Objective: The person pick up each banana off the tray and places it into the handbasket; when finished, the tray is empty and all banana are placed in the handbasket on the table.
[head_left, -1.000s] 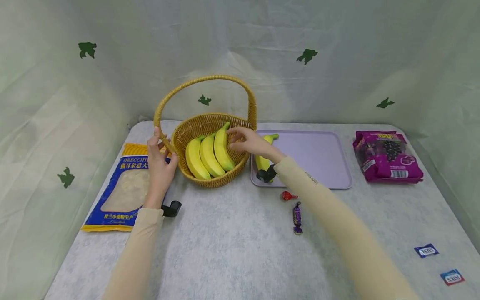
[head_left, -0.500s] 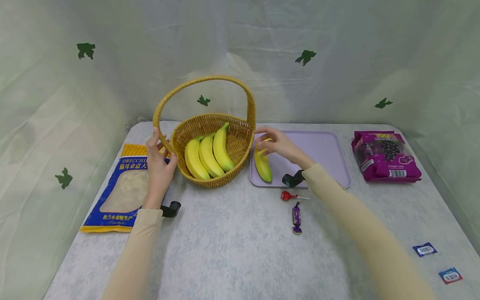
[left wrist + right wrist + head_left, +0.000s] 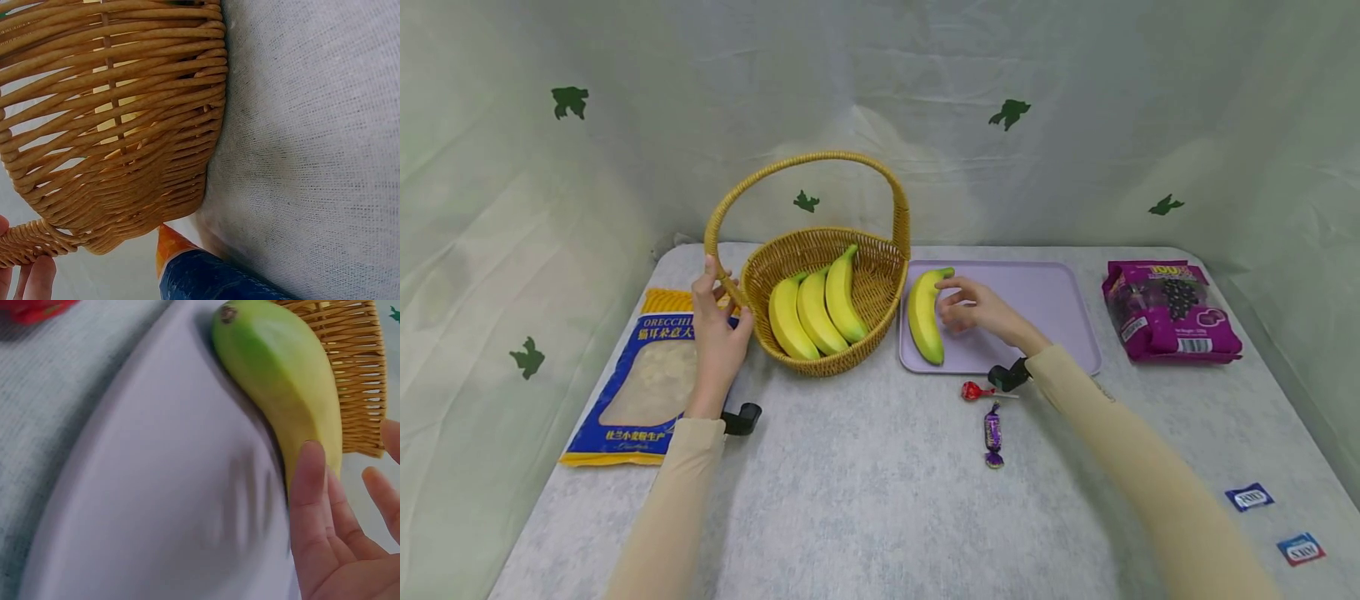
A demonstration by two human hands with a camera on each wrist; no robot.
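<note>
My left hand [image 3: 718,325] grips the foot of the handle of a woven basket [image 3: 880,287]; its fingers [image 3: 36,282] show under the wicker [image 3: 112,125] in the left wrist view. Three yellow bananas [image 3: 816,310] lie side by side in the basket. A fourth banana [image 3: 922,315] lies on the left end of a lilac tray [image 3: 1045,312]. My right hand [image 3: 973,308] rests open on the tray just right of this banana. In the right wrist view one fingertip [image 3: 310,464] touches the banana [image 3: 281,381].
A blue and yellow pasta bag [image 3: 643,375] lies left of the basket. A purple snack bag [image 3: 1172,312] sits at the right. A red lollipop [image 3: 973,390] and a purple sweet [image 3: 993,433] lie before the tray, two small packets [image 3: 1252,498] near right. Green cloth walls surround the table.
My right hand left the basket, took the tray banana by its stem end, then let go and drew back to its right. The left hand has stayed on the handle.
</note>
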